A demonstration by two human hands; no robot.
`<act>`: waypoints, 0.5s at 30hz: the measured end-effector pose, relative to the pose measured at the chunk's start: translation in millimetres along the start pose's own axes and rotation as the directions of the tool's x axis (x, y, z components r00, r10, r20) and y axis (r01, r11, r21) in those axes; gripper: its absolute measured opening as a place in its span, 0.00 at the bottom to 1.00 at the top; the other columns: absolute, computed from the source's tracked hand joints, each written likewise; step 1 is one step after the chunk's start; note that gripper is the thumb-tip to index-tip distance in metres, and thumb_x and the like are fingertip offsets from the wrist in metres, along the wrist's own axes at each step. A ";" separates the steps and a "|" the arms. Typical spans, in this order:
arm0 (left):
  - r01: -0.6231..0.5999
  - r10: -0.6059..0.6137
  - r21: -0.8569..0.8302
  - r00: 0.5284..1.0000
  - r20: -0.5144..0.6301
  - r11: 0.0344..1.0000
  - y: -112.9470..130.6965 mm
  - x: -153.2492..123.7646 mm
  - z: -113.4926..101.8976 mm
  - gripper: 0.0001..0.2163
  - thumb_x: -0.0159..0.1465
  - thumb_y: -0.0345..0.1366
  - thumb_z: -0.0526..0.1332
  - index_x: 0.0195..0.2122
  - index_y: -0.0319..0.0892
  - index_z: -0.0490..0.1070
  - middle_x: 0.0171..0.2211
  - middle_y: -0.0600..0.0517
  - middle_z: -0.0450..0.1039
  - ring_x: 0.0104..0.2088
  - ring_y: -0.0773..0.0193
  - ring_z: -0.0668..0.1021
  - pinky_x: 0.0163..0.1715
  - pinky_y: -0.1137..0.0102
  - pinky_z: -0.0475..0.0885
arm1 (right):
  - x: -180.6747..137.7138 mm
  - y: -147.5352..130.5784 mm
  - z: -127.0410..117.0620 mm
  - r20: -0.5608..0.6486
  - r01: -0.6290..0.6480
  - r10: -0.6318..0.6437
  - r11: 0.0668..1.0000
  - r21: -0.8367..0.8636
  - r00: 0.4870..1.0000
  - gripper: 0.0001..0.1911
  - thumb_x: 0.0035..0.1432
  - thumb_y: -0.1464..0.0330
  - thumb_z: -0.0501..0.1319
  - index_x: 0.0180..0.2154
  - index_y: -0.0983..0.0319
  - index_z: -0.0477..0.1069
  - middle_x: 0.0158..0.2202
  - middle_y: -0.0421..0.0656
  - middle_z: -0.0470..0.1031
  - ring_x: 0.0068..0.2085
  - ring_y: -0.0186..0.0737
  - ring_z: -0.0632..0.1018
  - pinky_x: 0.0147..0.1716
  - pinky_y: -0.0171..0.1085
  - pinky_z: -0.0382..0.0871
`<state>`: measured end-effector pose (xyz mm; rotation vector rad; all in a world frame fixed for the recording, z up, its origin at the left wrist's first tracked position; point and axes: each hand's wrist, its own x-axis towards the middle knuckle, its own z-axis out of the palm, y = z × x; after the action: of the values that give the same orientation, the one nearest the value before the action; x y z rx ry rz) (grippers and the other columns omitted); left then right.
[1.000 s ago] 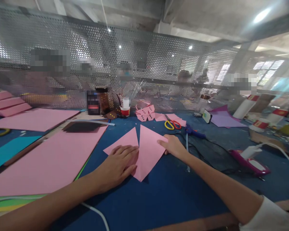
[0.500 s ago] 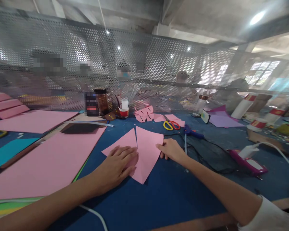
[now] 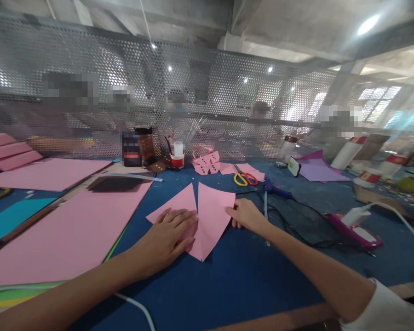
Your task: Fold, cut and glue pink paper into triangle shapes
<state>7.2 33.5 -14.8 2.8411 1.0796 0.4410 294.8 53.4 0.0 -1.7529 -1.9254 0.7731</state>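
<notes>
A folded pink paper lies on the blue table, creased into two triangular flaps that meet along a centre line. My left hand lies flat on the left flap, fingers stretched out and pressing it down. My right hand pinches the paper's right edge, fingers curled around it and the edge slightly raised.
Large pink sheets and a teal sheet cover the left. Behind are scissors, a blue tool with a black cable, jars, a small cup and pink cut-outs. A pink glue gun lies at right. A perforated metal screen closes the back.
My right hand has pulled back from the paper's upper right corner to its right edge and curled onto it. The left hand has stayed pressed on the left flap.
</notes>
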 end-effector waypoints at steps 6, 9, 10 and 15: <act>-0.039 0.039 -0.030 0.999 -0.021 0.999 6.1 3.5 -6.9 0.19 0.68 0.37 0.57 0.60 0.49 0.67 0.60 0.50 0.70 0.60 0.54 0.69 0.62 0.58 0.61 | -2.3 0.6 -0.5 0.024 0.030 -0.031 0.999 0.016 0.999 0.16 0.62 0.58 0.57 0.31 0.63 0.74 0.20 0.41 0.78 0.17 0.33 0.74 0.19 0.30 0.64; -0.075 0.074 -0.029 0.997 -0.012 0.997 5.8 3.1 -8.3 0.17 0.68 0.34 0.56 0.58 0.50 0.68 0.59 0.50 0.71 0.58 0.55 0.71 0.64 0.56 0.58 | -1.8 1.3 0.0 0.015 0.031 -0.031 1.000 -0.001 0.999 0.14 0.61 0.61 0.57 0.29 0.63 0.73 0.19 0.40 0.77 0.17 0.33 0.74 0.19 0.30 0.64; -0.081 0.081 -0.023 0.997 -0.009 0.996 5.4 2.5 -8.3 0.18 0.68 0.33 0.56 0.58 0.50 0.67 0.59 0.50 0.70 0.58 0.55 0.71 0.65 0.55 0.56 | -1.6 1.3 0.1 0.014 0.032 -0.032 0.999 -0.007 0.999 0.14 0.61 0.62 0.57 0.28 0.63 0.73 0.19 0.40 0.77 0.17 0.33 0.74 0.20 0.30 0.64; -0.077 0.077 -0.009 0.997 0.001 0.997 5.3 0.3 -8.3 0.17 0.70 0.36 0.54 0.60 0.49 0.65 0.60 0.49 0.70 0.59 0.56 0.71 0.65 0.55 0.55 | -2.1 0.5 0.2 0.011 0.048 -0.048 0.998 -0.030 0.999 0.13 0.59 0.64 0.57 0.25 0.62 0.70 0.17 0.41 0.76 0.17 0.33 0.74 0.21 0.30 0.65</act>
<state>8.4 29.4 -5.9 2.8817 0.9683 0.4483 295.3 51.3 -0.4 -1.7166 -1.9882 0.7420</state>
